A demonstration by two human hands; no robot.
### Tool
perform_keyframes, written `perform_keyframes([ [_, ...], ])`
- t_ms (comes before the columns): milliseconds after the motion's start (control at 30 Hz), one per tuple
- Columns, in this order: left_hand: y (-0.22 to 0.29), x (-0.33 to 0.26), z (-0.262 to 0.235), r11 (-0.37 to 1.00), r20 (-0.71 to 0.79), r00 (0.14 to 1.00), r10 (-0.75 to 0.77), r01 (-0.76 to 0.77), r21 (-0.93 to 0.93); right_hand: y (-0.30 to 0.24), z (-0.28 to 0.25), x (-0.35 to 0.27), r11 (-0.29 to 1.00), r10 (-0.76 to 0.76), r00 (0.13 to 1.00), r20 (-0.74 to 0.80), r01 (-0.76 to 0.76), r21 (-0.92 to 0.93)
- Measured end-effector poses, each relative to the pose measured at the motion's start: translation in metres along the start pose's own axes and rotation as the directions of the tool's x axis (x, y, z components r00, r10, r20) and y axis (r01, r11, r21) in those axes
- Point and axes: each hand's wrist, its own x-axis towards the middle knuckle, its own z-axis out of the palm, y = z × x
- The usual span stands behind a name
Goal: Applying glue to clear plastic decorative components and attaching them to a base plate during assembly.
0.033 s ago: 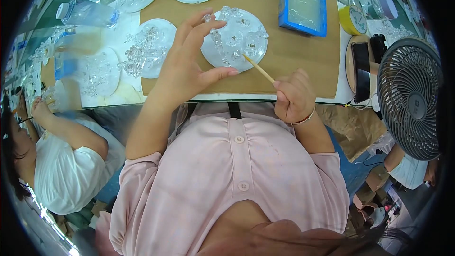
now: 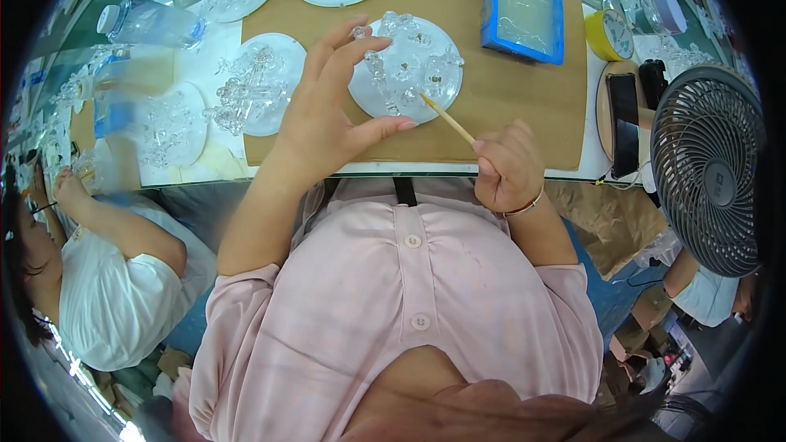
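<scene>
The left hand (image 2: pixel 321 110) is positioned at the left side of a round white disc (image 2: pixel 440 37), with thumb and fingers spread apart. The thumb tip is at the near edge of the disc; the fingertips are at the clear plastic pieces (image 2: pixel 376 74) along its upper left. Whether the fingertips grip a piece cannot be determined. The right hand (image 2: pixel 509 168) is clamped on a thin wooden stick (image 2: pixel 450 121), its pointed tip directed at the lower part of the disc. The disc lies on a brown cardboard sheet (image 2: pixel 508 106), in front of the person. A blue-rimmed tray (image 2: pixel 524 51) stands on the sheet to the upper right. Farther right are a yellow tape roll (image 2: pixel 602 35), a black phone (image 2: pixel 625 127) and a fan (image 2: pixel 711 172).
</scene>
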Motion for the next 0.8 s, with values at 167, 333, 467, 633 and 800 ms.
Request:
perform_keyframes([
  [167, 0.006, -0.007, 0.017, 0.998, -0.143, 0.988, -0.058, 0.057, -0.007, 0.003, -0.018, -0.013, 0.994, 0.104, 0.994, -0.04, -0.103, 0.031],
  [333, 0.003, -0.004, 0.038, 1.0, -0.24, 0.97, 0.027, -0.025, 0.01, 0.011, -0.024, -0.017, 0.975, 0.213, 0.967, -0.139, -0.22, -0.042],
  [467, 0.001, -0.004, 0.041, 0.998, -0.238, 0.969, 0.065, -0.064, 0.011, 0.006, -0.026, -0.014, 0.988, 0.151, 0.985, -0.084, -0.152, -0.005],
  [633, -0.01, 0.001, 0.004, 0.997, -0.101, 0.992, 0.074, -0.077, -0.029, 0.003, -0.028, -0.016, 0.978, 0.18, 0.971, -0.155, -0.194, -0.077],
  [800, -0.015, 0.008, -0.003, 0.996, -0.072, 0.993, 0.092, -0.09, 0.028, -0.006, -0.019, -0.014, 0.994, 0.103, 0.992, -0.068, -0.105, -0.021],
])
